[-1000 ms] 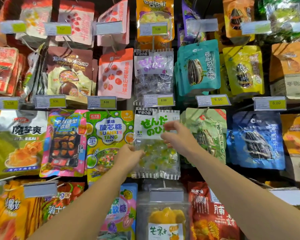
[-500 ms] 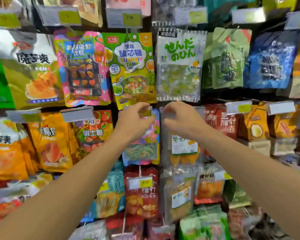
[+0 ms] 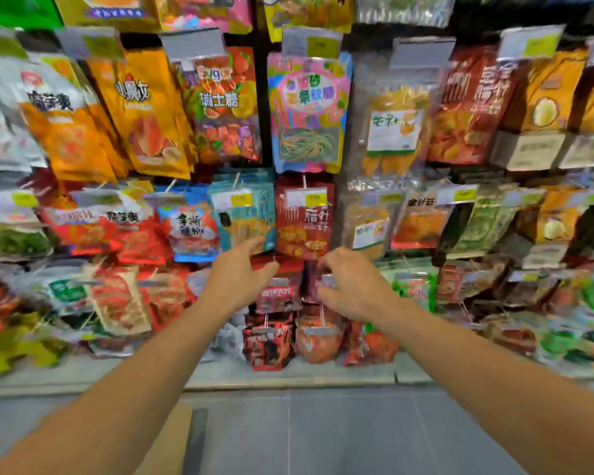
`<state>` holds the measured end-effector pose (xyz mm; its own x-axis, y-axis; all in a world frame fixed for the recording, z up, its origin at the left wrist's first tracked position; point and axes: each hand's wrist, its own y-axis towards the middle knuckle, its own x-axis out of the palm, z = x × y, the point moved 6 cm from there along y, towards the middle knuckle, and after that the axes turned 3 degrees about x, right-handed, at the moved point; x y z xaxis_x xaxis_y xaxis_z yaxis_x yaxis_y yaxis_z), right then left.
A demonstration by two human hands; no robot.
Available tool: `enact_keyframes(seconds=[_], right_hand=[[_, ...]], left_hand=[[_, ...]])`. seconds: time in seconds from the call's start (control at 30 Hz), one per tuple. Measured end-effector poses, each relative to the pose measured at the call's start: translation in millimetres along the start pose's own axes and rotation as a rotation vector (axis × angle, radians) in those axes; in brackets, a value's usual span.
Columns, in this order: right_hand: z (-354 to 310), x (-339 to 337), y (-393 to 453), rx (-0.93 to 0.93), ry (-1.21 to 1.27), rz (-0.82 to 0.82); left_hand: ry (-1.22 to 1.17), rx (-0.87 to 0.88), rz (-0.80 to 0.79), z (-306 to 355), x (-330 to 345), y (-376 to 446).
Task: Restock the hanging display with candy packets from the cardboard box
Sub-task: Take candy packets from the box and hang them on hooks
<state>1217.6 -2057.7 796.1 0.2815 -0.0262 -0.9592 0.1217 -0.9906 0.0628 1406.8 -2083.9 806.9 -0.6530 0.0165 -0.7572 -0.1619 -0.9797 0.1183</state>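
**Two bare hands low at the packet wall, nothing held**

Two forearms reach forward from the bottom corners. The left hand (image 3: 240, 279) and the right hand (image 3: 352, 286) hang side by side, a narrow gap between them, fingers loosely curled and gripping nothing that can be made out through the motion blur. Both sit in front of dark red packets (image 3: 277, 296) in the lower rows of the hanging display (image 3: 264, 108).

Five rows of packets show below the cropped top edge, though the blurred lower ones run together. In the middle column, one pink-and-blue candy packet (image 3: 308, 111) hangs above one red packet (image 3: 304, 217), with one teal packet (image 3: 242, 214) just beside that to the left. Two orange packets (image 3: 144, 111) overlap at upper left. Yellow-and-white price tags (image 3: 312, 44) head the hooks; their full number cannot be counted.

The display ends at a pale base ledge (image 3: 288, 375). Below it lies grey tiled floor (image 3: 350, 433), open between the forearms. A tan shape (image 3: 172, 437), possibly the cardboard box, shows at the left forearm's edge; this cannot be confirmed.
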Motion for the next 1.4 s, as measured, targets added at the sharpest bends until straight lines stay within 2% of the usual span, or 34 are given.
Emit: enact_keyframes(seconds=[0.17,0.37,0.5,0.73,1.07,1.23,1.4], right_hand=[[-20.2,80.9,-74.1,0.009,0.084,-0.086],[-69.0,182.1,-161.7,-0.021,0.157,-0.364],[-104.3,226.1,-196.9,-0.031,0.188,-0.529],[-186.0,289.8,-232.5,-0.072,0.106,-0.677],[-333.8,356.7,-213.0,-0.042,0.025,-0.734],[-410.1,383.5,-171.8,-0.086,0.014,-0.745],[-454.9,417.7,-115.8,-0.137,0.005,-0.762]], left_hand=[[0.038,-0.114,-0.067,-37.0,27.1,-97.4],[0.064,-0.321,-0.111,-107.2,43.3,-216.2],[0.057,-0.465,-0.100,-158.6,40.2,-282.9],[-0.036,-0.641,-0.170,-256.4,31.2,-380.6],[-0.027,-0.714,-0.249,-403.4,-60.3,-430.6],[-0.037,-0.816,-0.198,-486.2,-124.1,-429.7],[-0.117,-0.906,-0.180,-543.7,-135.5,-406.1]])
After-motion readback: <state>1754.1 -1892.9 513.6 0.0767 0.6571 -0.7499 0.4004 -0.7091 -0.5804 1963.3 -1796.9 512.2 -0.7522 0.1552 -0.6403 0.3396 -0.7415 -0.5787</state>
